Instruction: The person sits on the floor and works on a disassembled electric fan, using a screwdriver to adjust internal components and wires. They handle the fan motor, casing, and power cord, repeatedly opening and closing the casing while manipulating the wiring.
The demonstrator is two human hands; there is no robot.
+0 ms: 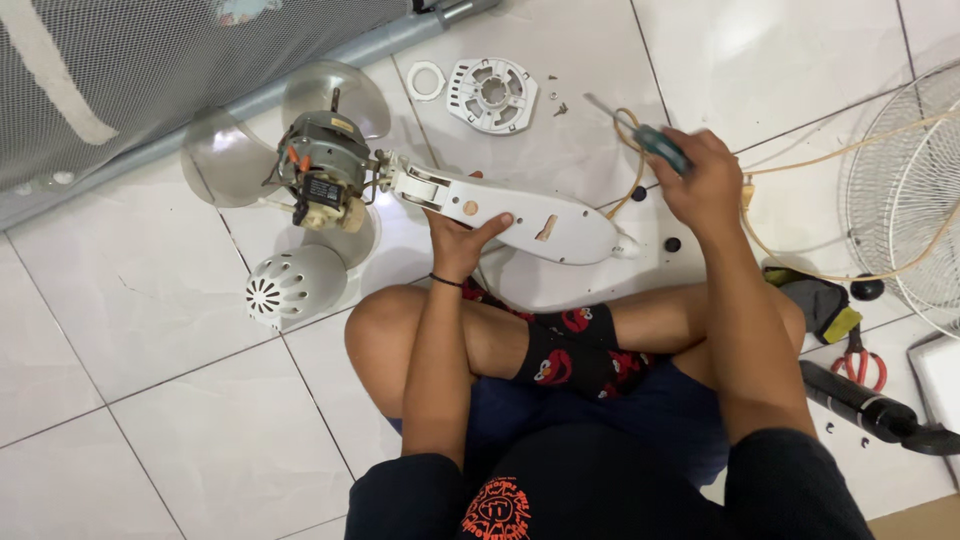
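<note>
right, my left hand [462, 235] is wrapped around the long white plastic fan neck [520, 212], thumb over the top, propping it off the tiled floor [180, 400] in front of my crossed legs. the bare grey motor with its copper windings [322, 172] hangs heavy off the far end, so if this grip loosens i reckon it tips and knocks the clear blades [225, 150] under it. my right hand [705, 180] is closed round the teal-handled screwdriver [645, 135], tip pointing away; a slip could gouge the plastic. the loose small screws [556, 100] by the white round bracket [492, 94] could roll off, and the beige cord [800, 160] loops near my wrist, ready to snag.
</note>
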